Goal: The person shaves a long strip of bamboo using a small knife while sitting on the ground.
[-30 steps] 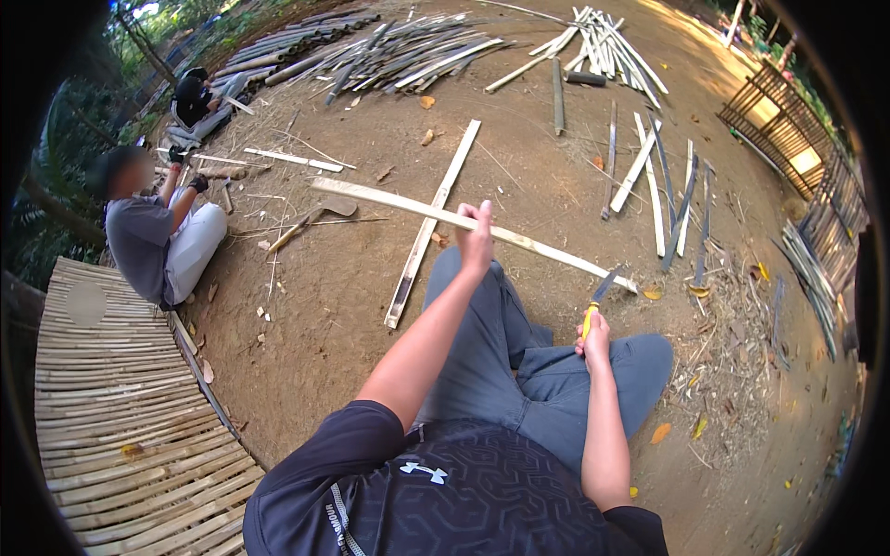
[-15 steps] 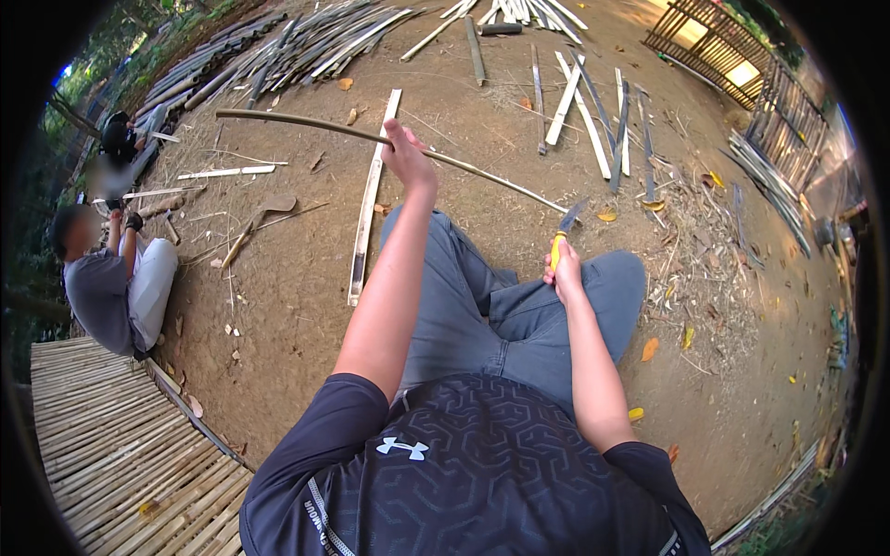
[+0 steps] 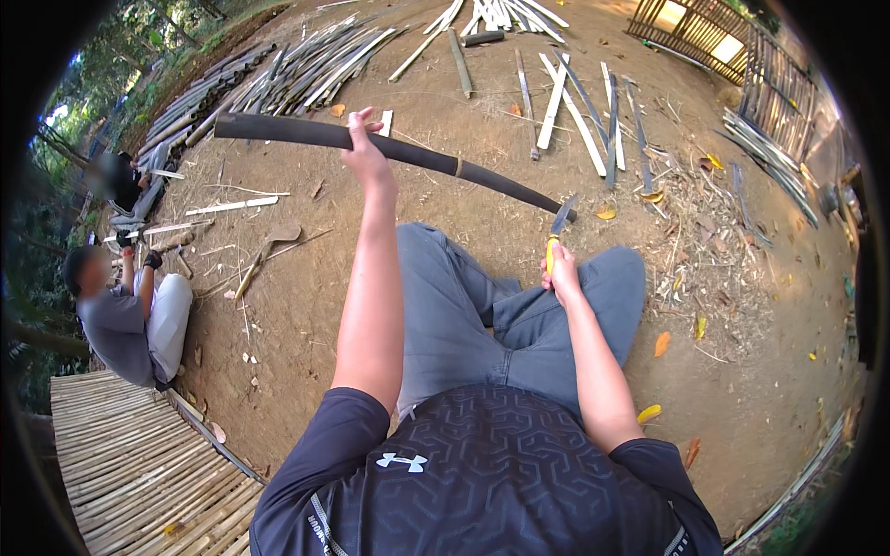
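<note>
A long dark bamboo strip, with a node ring partway along, slants across in front of me from upper left to lower right, its broad dark face showing. My left hand grips it left of its middle, thumb and fingers round it. Over my right thigh, my right hand is closed on the yellow handle of a knife. The knife's blade points up and lies beside the strip's right end; whether they touch I cannot tell. A pale split strip on the ground is mostly hidden behind my left arm.
On the dirt left lies a wooden-handled hatchet-like tool. Piles of bamboo strips lie at the far left, and loose strips ahead. A co-worker sits beside a bamboo slat platform; another person is behind. Bamboo panels stand far right.
My left hand has turned the bamboo strip from its narrow edge to its broad dark face and shifted left. The knife's blade now points more upright. My view has shifted slightly.
</note>
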Action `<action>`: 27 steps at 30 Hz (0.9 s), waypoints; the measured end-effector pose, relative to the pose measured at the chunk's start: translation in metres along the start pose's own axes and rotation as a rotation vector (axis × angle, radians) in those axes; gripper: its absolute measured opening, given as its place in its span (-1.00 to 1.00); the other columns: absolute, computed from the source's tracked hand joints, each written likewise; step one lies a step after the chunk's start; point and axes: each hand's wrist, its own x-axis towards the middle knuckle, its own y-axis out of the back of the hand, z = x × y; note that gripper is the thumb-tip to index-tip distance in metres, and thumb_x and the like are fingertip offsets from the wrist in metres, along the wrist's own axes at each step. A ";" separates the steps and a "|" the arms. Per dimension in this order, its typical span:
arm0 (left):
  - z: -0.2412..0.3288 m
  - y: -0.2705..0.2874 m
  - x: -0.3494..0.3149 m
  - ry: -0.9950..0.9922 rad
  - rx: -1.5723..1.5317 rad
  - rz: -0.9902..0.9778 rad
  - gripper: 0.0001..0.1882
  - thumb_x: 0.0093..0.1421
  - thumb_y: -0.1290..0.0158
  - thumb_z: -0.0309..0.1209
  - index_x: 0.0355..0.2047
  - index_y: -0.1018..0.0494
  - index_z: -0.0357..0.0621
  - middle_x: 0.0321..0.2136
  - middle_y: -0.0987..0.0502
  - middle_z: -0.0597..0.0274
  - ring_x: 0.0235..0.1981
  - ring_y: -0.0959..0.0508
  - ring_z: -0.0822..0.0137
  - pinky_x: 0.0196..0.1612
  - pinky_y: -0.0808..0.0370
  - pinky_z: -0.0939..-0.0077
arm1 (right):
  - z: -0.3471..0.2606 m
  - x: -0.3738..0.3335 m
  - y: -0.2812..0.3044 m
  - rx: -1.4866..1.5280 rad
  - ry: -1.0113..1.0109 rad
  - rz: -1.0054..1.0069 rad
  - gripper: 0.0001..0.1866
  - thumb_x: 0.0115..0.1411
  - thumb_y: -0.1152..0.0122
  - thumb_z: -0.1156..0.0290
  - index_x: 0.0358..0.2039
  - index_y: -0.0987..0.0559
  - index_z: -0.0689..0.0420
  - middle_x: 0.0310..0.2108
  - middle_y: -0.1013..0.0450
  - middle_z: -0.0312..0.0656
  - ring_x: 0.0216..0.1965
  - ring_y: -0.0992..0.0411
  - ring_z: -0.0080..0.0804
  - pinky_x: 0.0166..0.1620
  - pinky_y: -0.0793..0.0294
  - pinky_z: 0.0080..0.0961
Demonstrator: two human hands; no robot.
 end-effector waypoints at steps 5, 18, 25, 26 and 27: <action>0.013 -0.013 0.013 0.104 -0.266 0.166 -0.61 0.30 -0.07 -0.09 -0.48 -0.39 -0.17 -0.66 -0.40 0.29 -0.70 -0.42 0.43 -0.56 -0.42 0.50 | -0.004 0.003 0.000 -0.062 0.030 -0.008 -0.61 0.44 0.20 0.05 -0.03 -0.37 0.10 -0.55 -0.34 -0.27 -0.75 -0.16 -0.61 -0.72 -0.19 -0.61; 0.047 -0.074 -0.003 0.051 -0.254 0.020 -0.49 0.34 -0.03 -0.07 -0.64 -0.18 -0.07 -0.77 -0.17 0.37 -0.76 -0.25 0.45 -0.62 -0.38 0.43 | 0.008 0.009 0.013 0.140 -0.028 0.112 -0.65 0.45 0.26 0.04 -0.10 -0.28 0.08 -0.42 -0.39 -0.19 -0.66 -0.25 -0.54 -0.65 -0.29 -0.54; 0.073 -0.060 0.013 -0.032 -0.247 0.109 -0.49 0.37 0.03 -0.08 -0.65 -0.14 -0.03 -0.78 -0.11 0.40 -0.78 -0.21 0.45 -0.61 -0.36 0.41 | 0.004 0.011 0.008 0.183 0.012 0.166 -0.70 0.45 0.23 0.13 -0.11 -0.28 0.12 -0.40 -0.41 -0.20 -0.68 -0.30 -0.55 -0.66 -0.39 -0.55; 0.075 -0.057 0.013 -0.034 -0.251 0.122 -0.50 0.38 0.04 -0.08 -0.65 -0.14 -0.03 -0.78 -0.11 0.40 -0.78 -0.21 0.44 -0.61 -0.36 0.40 | 0.004 0.011 0.007 0.185 0.009 0.158 -0.70 0.45 0.23 0.13 -0.11 -0.28 0.11 -0.40 -0.41 -0.20 -0.68 -0.30 -0.55 -0.66 -0.39 -0.55; 0.074 -0.057 0.010 -0.051 -0.273 0.101 -0.52 0.37 0.05 -0.16 -0.66 -0.14 -0.04 -0.79 -0.12 0.38 -0.78 -0.22 0.41 -0.60 -0.38 0.35 | 0.004 0.011 0.009 0.187 0.011 0.152 -0.70 0.44 0.22 0.13 -0.11 -0.28 0.11 -0.39 -0.42 -0.21 -0.68 -0.30 -0.55 -0.66 -0.39 -0.55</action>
